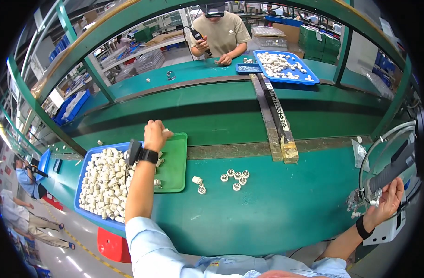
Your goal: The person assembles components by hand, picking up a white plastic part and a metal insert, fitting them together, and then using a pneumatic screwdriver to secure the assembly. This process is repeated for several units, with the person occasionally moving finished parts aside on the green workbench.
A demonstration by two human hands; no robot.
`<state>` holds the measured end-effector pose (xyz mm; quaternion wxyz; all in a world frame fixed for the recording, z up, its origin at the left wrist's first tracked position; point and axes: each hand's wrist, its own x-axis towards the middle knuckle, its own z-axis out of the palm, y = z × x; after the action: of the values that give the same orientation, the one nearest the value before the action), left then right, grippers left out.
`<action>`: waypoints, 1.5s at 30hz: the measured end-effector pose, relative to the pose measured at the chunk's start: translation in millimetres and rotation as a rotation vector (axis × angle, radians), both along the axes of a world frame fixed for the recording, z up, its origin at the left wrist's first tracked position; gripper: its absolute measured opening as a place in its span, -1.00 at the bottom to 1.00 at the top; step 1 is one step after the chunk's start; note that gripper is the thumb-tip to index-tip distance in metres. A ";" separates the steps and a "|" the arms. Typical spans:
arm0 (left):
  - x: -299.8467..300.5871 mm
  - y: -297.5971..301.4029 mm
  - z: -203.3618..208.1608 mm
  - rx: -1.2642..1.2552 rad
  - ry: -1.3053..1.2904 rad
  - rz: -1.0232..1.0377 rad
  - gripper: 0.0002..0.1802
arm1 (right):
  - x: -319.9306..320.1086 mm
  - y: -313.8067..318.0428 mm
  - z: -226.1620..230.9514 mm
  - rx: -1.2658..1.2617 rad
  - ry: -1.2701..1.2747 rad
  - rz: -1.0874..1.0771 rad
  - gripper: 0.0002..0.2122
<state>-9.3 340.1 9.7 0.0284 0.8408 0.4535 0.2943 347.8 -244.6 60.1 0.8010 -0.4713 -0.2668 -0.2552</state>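
My left hand (155, 136), a dark band and small black device on its wrist, is over the green tray (177, 162). A small white cylindrical part (166, 131) shows at its pinched fingertips. Beside it, a blue tray (83, 197) holds a heap of similar parts (103, 180). At the far right, my right hand (385, 201) is closed at the lower end of a dark grey cylindrical tool (393, 170). Small white and clear pieces (355, 204) show by its fingers; what it grips is not clear. Several round white parts with metal faces (236, 174) lie mid-table.
Another person (221, 34) works across the bench, near a blue tray of white parts (286, 67). Two long bars (273, 116) lie across the middle. Green frame posts (98, 78) rise at the sides. A clear bag (360, 154) lies right; a red stool (112, 245) stands below left.
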 end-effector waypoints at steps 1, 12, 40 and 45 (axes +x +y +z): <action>-4.5 -20.3 4.4 0.005 0.001 -0.053 -0.62 | -7.9 -5.3 2.9 -0.014 -0.058 0.009 -0.79; 3.6 -165.7 21.9 -0.673 -0.633 -0.588 -0.62 | -171.1 65.0 30.2 -0.108 -0.390 0.297 -0.87; 54.0 -316.5 2.5 -1.008 -0.570 -1.127 -0.65 | -190.9 124.1 -31.3 -0.610 0.304 0.871 -0.92; 55.6 -315.2 -2.8 -0.975 -0.627 -1.204 -0.68 | -189.9 126.1 -33.4 -0.577 0.469 1.017 -0.91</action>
<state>46.2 24.8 6.9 0.6663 0.7121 -0.0255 0.2197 157.9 -118.4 26.7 0.6999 -0.5261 -0.3330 0.3501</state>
